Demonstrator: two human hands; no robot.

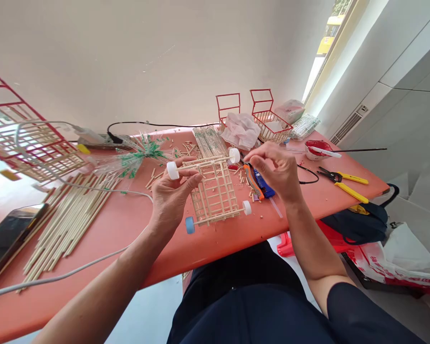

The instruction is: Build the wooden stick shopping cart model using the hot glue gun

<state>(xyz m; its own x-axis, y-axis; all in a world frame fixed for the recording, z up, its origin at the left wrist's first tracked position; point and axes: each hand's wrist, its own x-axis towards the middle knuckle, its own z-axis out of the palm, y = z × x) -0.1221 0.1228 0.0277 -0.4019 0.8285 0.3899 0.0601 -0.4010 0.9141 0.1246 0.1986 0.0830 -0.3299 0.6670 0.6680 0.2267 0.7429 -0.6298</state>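
Observation:
My left hand (172,188) grips a small cart frame (215,193) of thin wooden sticks at its far left corner, thumb on top. Bottle caps serve as its wheels: a white cap (172,170) by my left fingers, another white cap (234,155) at the far right, a white cap (247,208) at the near right and a blue cap (189,225) at the near left. My right hand (274,167) is raised just right of the far right cap, fingers curled and pinched together. Whatever those fingertips may hold is too small to make out.
An orange-and-blue tool (260,181) lies under my right hand. Yellow-handled pliers (344,184) and a red-stained cup (318,149) are at the right. Wooden sticks (68,220), a phone (12,239) and a grey cable (93,263) lie left. Red-trimmed stick carts (272,122) stand behind.

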